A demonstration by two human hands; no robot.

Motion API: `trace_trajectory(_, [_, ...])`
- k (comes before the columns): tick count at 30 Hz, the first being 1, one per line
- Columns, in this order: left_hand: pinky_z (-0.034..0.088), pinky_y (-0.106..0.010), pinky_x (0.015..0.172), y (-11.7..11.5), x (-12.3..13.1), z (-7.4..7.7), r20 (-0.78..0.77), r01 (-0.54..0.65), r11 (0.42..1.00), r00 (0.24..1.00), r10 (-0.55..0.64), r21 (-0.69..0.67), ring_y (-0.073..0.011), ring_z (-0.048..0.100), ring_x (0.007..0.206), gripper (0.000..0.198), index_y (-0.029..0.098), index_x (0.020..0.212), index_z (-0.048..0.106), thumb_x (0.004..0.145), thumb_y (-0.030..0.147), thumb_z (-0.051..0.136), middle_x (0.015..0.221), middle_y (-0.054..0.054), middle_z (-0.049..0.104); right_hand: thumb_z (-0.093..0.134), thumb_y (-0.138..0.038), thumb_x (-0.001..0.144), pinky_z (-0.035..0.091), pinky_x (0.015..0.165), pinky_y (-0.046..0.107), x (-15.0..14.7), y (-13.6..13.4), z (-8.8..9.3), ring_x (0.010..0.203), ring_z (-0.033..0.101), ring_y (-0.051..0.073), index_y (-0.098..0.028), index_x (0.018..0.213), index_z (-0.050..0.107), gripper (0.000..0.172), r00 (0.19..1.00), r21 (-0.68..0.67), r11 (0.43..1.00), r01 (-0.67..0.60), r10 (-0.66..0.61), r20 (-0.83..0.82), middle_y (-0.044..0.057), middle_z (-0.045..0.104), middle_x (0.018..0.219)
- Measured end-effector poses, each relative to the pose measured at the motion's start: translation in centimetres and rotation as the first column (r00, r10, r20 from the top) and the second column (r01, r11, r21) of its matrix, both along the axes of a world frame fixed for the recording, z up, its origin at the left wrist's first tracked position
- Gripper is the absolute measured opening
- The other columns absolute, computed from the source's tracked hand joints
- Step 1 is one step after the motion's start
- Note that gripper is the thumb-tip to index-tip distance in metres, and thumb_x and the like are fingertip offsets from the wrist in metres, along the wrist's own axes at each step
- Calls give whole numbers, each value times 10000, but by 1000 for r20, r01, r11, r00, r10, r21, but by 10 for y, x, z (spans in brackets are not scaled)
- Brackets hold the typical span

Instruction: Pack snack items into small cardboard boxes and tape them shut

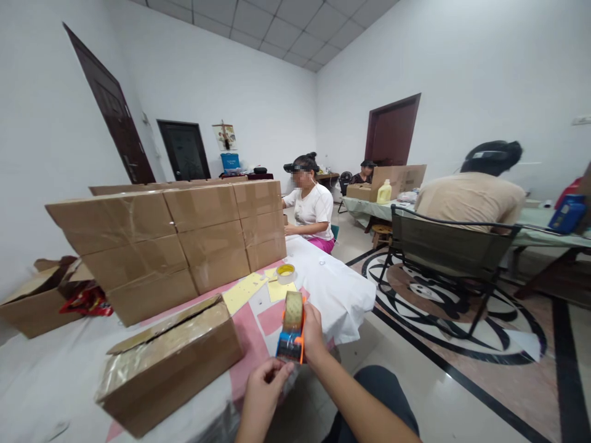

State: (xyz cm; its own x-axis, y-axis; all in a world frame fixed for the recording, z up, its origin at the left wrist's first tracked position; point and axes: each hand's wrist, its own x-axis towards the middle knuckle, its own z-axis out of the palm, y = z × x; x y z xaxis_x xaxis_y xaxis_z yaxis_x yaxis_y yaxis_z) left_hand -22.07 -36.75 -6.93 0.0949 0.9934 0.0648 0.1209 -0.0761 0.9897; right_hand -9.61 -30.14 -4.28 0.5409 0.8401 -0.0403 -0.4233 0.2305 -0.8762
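The head-worn camera looked forward and down over the white cloth-covered table [346, 283], bare right hand [314, 335] near at six o'clock.

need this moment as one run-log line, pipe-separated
right hand: holds tape dispenser | left hand: pinched near dispenser's blue end, contents unclear | nearest carton: on table, top seam gapped | stacked cartons: behind it

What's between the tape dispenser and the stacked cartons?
In the head view, yellow sheets and a loose tape roll lie between the tape dispenser and the stacked cartons; the stretch isn't bare.
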Motion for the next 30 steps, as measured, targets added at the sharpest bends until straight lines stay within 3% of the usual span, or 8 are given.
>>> trace_trajectory(5, [294, -253, 528, 1, 1, -1, -25, 8, 1000, 1000, -8, -8, -128, 389, 520, 687, 159, 528, 587, 554, 838, 684, 498, 20, 433, 693, -577, 675, 520, 662, 279, 0, -3, 7, 755, 625, 187, -187, 899, 657, 452, 997, -56, 998, 10, -15, -77, -5, 670, 811])
trace_trajectory(14, [275, -254, 483, -3, 5, 3, -9, 6, 999, 1000, -6, -52, -120, 364, 477, 707, 184, 506, 531, 517, 879, 660, 471, 35, 391, 653, -570, 723, 505, 622, 268, 0, -7, 12, 752, 631, 188, -201, 870, 630, 398, 999, -68, 998, 14, -17, -41, -3, 667, 799])
trace_trajectory(24, [332, -249, 471, 3, -1, -9, 9, 25, 1000, 1000, -25, -12, -139, 433, 502, 665, 149, 598, 687, 589, 814, 692, 529, -16, 537, 703, -546, 679, 520, 670, 274, 1, -6, 10, 806, 634, 196, -192, 882, 655, 410, 997, -78, 996, 36, -42, -70, 10, 690, 864])
trace_trajectory(30, [316, -241, 458, 1, -4, -3, 70, 85, 995, 994, -80, -58, -118, 396, 484, 731, 130, 642, 732, 550, 853, 686, 501, -7, 501, 660, -521, 717, 477, 559, 263, 0, -4, 12, 638, 587, 161, -203, 795, 593, 334, 992, -29, 998, -50, 47, -113, -35, 615, 690])
